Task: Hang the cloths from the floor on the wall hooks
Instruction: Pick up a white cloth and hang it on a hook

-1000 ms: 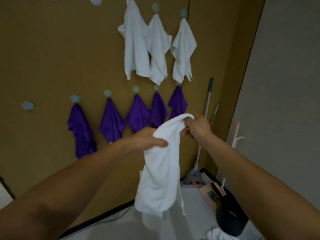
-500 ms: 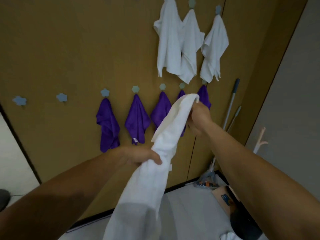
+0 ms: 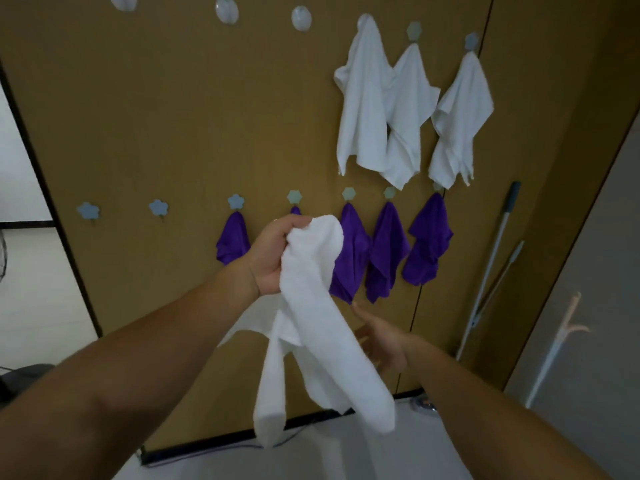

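My left hand [image 3: 273, 258] grips the top of a white cloth [image 3: 318, 327], which hangs down in front of the brown wall. Lower and to the right, my right hand [image 3: 381, 344] is open behind the cloth's hanging part, fingers spread; whether it touches the cloth I cannot tell. Three white cloths [image 3: 408, 109] hang on the upper hooks at the right. Several purple cloths [image 3: 384, 251] hang on the lower row. Two blue flower hooks [image 3: 158, 207] at the lower left and three clear round hooks [image 3: 227, 9] along the top are bare.
A mop handle [image 3: 495, 258] leans in the corner at the right. A white coat-stand branch [image 3: 561, 341] stands by the grey right wall. A black skirting [image 3: 242, 441] runs along the wall's foot above the pale floor. A doorway opens at the left.
My right hand has let go of the cloth's top and dropped down behind it. My left hand has risen to hold the top. The view has shifted left and up along the wall.
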`<state>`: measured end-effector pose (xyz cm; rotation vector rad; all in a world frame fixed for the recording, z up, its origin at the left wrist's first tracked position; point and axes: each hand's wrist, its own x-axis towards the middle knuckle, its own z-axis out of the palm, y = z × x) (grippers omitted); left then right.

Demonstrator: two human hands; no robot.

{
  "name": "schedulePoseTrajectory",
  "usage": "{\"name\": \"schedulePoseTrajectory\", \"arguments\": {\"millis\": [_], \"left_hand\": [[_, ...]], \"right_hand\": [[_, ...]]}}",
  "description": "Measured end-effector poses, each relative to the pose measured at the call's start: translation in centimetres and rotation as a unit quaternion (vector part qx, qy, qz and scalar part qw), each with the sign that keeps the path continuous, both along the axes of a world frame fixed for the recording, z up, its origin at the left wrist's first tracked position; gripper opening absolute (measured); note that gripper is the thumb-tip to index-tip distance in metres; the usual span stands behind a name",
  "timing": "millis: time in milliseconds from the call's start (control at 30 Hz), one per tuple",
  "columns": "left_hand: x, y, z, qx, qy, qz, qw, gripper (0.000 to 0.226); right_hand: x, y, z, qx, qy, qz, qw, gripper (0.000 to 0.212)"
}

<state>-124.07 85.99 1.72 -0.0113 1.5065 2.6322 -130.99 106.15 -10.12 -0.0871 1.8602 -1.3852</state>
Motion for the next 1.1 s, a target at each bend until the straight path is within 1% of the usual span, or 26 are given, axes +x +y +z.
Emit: {"name": "schedulePoseTrajectory", "arguments": {"millis": [67,133,167,200,233,267,333,400,467,500,533,567,600,700,733,767,833,900,933,967,1000,1033,1100], "left_hand": [[0.1,1.0,0.7,0.002,0.000,-0.001,1.000,0.034],[0.1,2.0,1.3,0.022,-0.002,-0.016,1.000,0.023],[-0.2,2.5,1.5,0.038,-0.003,-0.027,0.999,0.017],[-0.4,3.0,1.6,0.048,-0.002,-0.030,0.998,0.016],[-0.5,3.3,1.5,0.050,-0.002,-0.027,0.998,0.020],[-0.6,3.4,1.4,0.046,-0.004,-0.028,0.999,0.024],[-0.9,3.0,1.1,-0.002,-0.016,-0.035,0.999,0.021],[-0.7,2.6,1.1,-0.052,-0.011,-0.032,0.998,0.025],[-0.4,2.1,1.4,-0.064,-0.007,-0.025,0.998,0.028],[-0.2,1.8,1.7,-0.063,-0.003,-0.021,0.998,0.028],[-0.2,1.5,2.0,-0.060,0.004,-0.013,0.998,0.028],[-0.1,1.2,2.3,-0.054,0.014,-0.004,0.998,0.026],[-0.1,1.1,2.5,-0.047,0.025,0.001,0.999,0.023],[-0.1,0.6,2.5,-0.034,0.031,-0.004,0.999,0.024],[-0.3,0.2,2.4,-0.032,0.023,-0.007,0.999,0.028],[-0.4,-0.3,2.1,-0.038,0.007,-0.011,0.999,0.030],[-0.6,-1.9,1.4,-0.079,-0.045,-0.007,0.996,0.031],[-0.6,-4.0,0.2,-0.132,-0.118,0.023,0.984,0.031],[-0.6,-5.1,-0.4,-0.161,-0.150,0.046,0.974,0.031],[-0.4,-6.2,-1.1,-0.192,-0.178,0.071,0.963,0.033],[-0.2,-7.3,-1.8,-0.220,-0.201,0.094,0.950,0.041],[0.1,-8.2,-2.4,-0.240,-0.217,0.113,0.939,0.047],[1.0,-9.8,-3.2,-0.258,-0.224,0.141,0.929,0.047]], "right_hand": [[0.1,-0.7,-0.4,-0.082,-0.014,-0.008,0.997,0.097],[0.5,-1.8,0.1,-0.126,0.006,0.001,0.992,0.083],[0.7,-2.4,0.4,-0.143,0.013,0.016,0.989,0.071],[0.8,-2.8,0.6,-0.152,0.015,0.035,0.988,0.055],[0.8,-3.3,0.5,-0.158,0.014,0.054,0.986,0.040],[0.7,-3.7,0.4,-0.166,0.007,0.066,0.984,0.032],[0.6,-4.4,0.0,-0.178,-0.006,0.071,0.981,0.030],[0.8,-4.9,0.1,-0.177,0.001,0.092,0.980,0.023],[1.0,-5.3,0.5,-0.170,0.027,0.110,0.979,0.021],[1.0,-5.5,0.5,-0.161,0.044,0.103,0.981,0.028],[0.7,-5.7,0.2,-0.163,0.034,0.082,0.983,0.043],[0.5,-6.0,0.0,-0.172,0.002,0.058,0.983,0.055],[0.6,-6.0,-0.1,-0.195,-0.032,0.047,0.979,0.059],[1.0,-6.1,-0.2,-0.259,-0.088,0.043,0.961,0.049],[1.3,-6.1,-0.2,-0.280,-0.119,0.047,0.951,0.050],[1.4,-6.2,-0.1,-0.291,-0.141,0.053,0.945,0.049],[0.9,-6.4,0.7,-0.306,-0.136,0.053,0.941,0.038],[-0.4,-6.3,1.8,-0.327,-0.104,-0.009,0.939,0.030],[-1.1,-6.0,2.4,-0.334,-0.090,-0.050,0.937,0.022],[-1.9,-5.5,3.0,-0.342,-0.077,-0.097,0.932,0.012],[-2.7,-4.9,3.5,-0.351,-0.065,-0.131,0.925,0.007],[-3.6,-4.1,3.9,-0.356,-0.054,-0.155,0.920,0.007],[-5.1,-2.5,4.5,-0.357,-0.013,-0.188,0.915,0.010]]}}
